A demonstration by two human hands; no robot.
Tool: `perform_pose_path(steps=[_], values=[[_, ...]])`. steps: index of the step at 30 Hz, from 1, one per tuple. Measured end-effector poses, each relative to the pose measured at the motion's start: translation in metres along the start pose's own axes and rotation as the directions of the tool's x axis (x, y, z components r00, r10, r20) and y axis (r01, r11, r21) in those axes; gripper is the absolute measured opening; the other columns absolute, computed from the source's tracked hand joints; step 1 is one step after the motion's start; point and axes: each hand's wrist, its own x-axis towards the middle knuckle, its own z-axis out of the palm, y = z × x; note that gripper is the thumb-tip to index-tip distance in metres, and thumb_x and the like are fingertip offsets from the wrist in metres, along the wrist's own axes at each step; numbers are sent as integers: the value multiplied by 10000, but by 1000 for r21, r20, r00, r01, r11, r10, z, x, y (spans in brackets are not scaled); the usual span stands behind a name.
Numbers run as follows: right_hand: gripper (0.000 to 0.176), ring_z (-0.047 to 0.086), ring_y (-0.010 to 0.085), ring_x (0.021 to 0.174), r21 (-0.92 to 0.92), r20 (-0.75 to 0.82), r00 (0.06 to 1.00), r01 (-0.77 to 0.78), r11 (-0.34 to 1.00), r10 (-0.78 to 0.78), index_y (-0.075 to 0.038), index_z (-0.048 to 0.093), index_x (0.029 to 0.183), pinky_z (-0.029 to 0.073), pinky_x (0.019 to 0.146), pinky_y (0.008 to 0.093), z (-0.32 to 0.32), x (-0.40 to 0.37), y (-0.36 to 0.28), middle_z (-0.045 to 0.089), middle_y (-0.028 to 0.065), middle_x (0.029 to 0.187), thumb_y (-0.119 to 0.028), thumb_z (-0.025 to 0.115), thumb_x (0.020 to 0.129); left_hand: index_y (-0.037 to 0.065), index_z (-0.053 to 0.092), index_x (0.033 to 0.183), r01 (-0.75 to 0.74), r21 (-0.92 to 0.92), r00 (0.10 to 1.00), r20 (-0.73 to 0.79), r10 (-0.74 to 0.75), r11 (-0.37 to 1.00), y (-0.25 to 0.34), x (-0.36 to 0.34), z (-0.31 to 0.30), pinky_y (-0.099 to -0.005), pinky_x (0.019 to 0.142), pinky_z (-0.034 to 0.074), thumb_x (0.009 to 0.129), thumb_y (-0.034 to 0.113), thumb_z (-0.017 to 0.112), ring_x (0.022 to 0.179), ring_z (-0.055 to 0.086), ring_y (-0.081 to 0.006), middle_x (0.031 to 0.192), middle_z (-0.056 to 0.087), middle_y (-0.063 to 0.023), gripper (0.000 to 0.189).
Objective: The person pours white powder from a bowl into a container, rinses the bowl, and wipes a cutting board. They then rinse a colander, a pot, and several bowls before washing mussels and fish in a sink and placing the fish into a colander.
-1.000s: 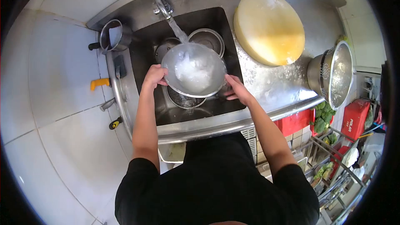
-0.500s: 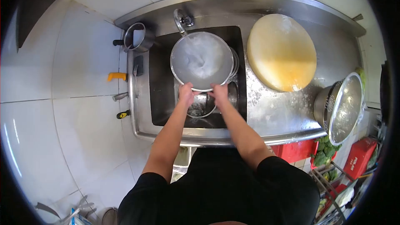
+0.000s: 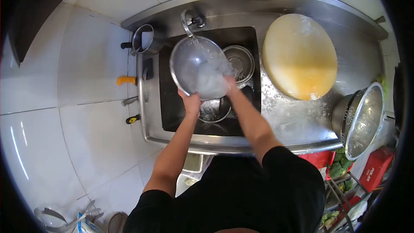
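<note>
A large metal bowl (image 3: 185, 67) hangs in the sink under the tap (image 3: 186, 23), tipped to the right. Cloudy water (image 3: 211, 80) gathers at its lower side and splashes over the right rim. My left hand (image 3: 191, 102) is closed on the near rim, thumb on top. At the right rim, in the spilling water, is my right hand (image 3: 230, 87); motion and water smear its fingers. Beyond it, a round metal strainer-like bowl (image 3: 240, 62) sits in the sink. Below the tipped bowl lies another metal pan (image 3: 213, 113), partly hidden.
A thick round cutting board (image 3: 299, 56) lies on the wet steel counter (image 3: 297, 121) to the right. Stacked metal bowls (image 3: 364, 121) lean at its far right end. A metal pot (image 3: 145, 39) stands at the sink's back left corner. Below right are broccoli (image 3: 338, 166) and a red box (image 3: 376, 168).
The bowl has gone from nearly level to tipped rightward, its water shifting to the right side and spilling. My right hand has moved up along the right rim, uncovering the strainer-like bowl.
</note>
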Motion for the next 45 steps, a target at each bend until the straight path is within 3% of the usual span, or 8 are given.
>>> perform_pose_path(steps=[16,20,25,28,35,37,39,45], values=[[591,563,231,913,-12,-182,978,103,995,-103,6,492,1220,479,742,321,38,-84,-92,593,108,1027,103,489,638,-127,430,1225,137,429,974,106,-200,893,40,19,-54,-476,958,503,832,53,469,1175,514,-416,1221,503,-304,434],[700,529,224,869,-20,-254,933,257,966,-253,13,459,1246,456,692,308,33,-94,-67,571,102,1044,150,415,561,-35,377,1389,-692,706,692,593,411,148,38,13,-30,-444,1126,283,908,173,473,1380,290,-393,1423,381,-253,533],[575,496,124,604,-129,-313,838,428,894,-446,0,546,1210,388,481,259,77,-152,-80,597,38,858,159,391,679,87,338,1461,-716,698,608,622,-493,-4,-73,71,0,-496,1170,113,921,362,489,1435,170,-368,1548,244,-151,625],[609,484,96,548,-73,-397,853,340,938,-340,9,496,1309,356,438,244,91,-178,-73,604,23,834,154,388,727,113,272,1494,-577,630,665,732,149,-520,-60,121,-11,-525,1167,51,912,460,472,1443,123,-387,1567,217,-102,707],[597,496,107,562,-168,-294,885,325,931,-362,24,469,1296,389,430,281,83,-164,-92,614,66,879,162,413,718,-75,87,1478,-846,496,422,394,817,198,-64,74,140,-500,1177,15,972,380,368,1451,41,-396,1573,79,-210,736],[529,508,118,588,-186,-354,839,369,910,-413,24,538,1198,400,435,277,86,-162,-103,622,106,992,177,395,712,-33,69,1495,-332,809,630,573,524,-485,-144,100,181,-456,1183,13,974,402,385,1453,16,-384,1566,71,-236,749],[517,508,119,594,-130,-311,791,514,848,-527,26,560,1174,394,431,273,72,-156,-120,621,109,1037,181,382,714,26,112,1511,-606,195,418,903,100,771,-58,8,111,-425,1187,31,978,411,378,1456,56,-358,1565,102,-220,709],[311,514,122,574,-148,-420,820,362,920,-390,-30,568,963,364,428,258,82,-189,-109,599,33,795,123,399,751,83,156,1521,-686,570,672,734,-95,-452,-11,101,35,-501,1171,-10,978,423,364,1455,78,-358,1556,204,-166,674]])
